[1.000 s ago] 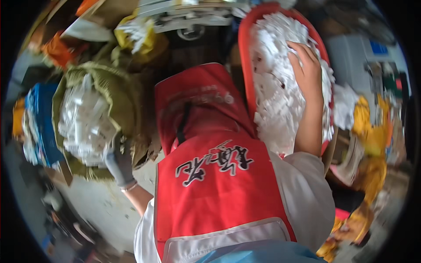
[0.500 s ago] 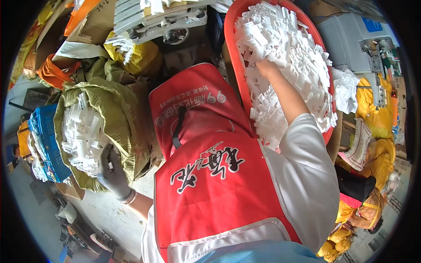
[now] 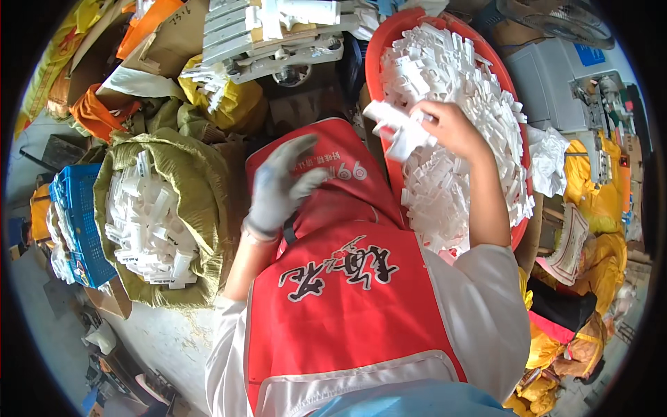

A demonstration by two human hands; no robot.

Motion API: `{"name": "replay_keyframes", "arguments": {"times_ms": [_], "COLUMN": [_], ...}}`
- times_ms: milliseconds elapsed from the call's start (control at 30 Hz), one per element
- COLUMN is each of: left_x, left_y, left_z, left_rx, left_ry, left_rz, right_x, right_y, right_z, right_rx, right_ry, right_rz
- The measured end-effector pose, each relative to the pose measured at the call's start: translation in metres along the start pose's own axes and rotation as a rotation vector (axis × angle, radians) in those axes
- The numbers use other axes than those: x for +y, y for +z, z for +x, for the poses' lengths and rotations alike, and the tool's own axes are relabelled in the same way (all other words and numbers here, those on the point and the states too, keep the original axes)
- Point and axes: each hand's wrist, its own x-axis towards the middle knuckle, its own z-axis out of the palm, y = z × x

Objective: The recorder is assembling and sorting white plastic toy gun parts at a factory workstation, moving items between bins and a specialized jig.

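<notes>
My right hand (image 3: 451,128), bare, pinches a small bunch of white plastic parts (image 3: 399,132) over the left rim of a red oval tub (image 3: 375,52). White plastic pieces (image 3: 472,90) are heaped in that tub. My left hand (image 3: 285,184) wears a pale grey glove; its fingers are spread and hold nothing. It hovers above the red apron (image 3: 333,306) at my lap. To the left stands an olive woven sack (image 3: 208,208), its mouth rolled back around more white plastic pieces (image 3: 149,219).
Ahead is a grey metal machine bench (image 3: 278,52) with white parts on top. A blue plastic crate (image 3: 80,226) stands left of the sack. A yellow bag (image 3: 229,104) lies beyond it. Crumpled yellow sacks (image 3: 597,257) pile up at the right.
My left hand has left the sack and moved right, over my lap. My right hand has lifted a bunch of white plastic parts out of the heap toward the tub's left rim.
</notes>
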Motion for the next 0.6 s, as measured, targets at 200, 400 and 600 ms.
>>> {"name": "replay_keyframes", "arguments": {"times_ms": [200,400,600], "left_x": [-0.015,-0.03,-0.028], "left_y": [0.033,0.013,0.0], "left_z": [0.015,0.015,0.046], "left_rx": [-0.048,0.274,0.273], "left_ry": [-0.384,-0.256,-0.092], "left_rz": [-0.937,-1.096,-0.906], "right_x": [-0.053,-0.017,-0.061], "right_y": [0.045,0.13,0.126], "right_z": [0.012,0.02,0.017], "right_rx": [-0.105,-0.106,-0.143], "right_ry": [-0.347,-0.044,-0.226], "right_rz": [0.455,1.275,1.602]}}
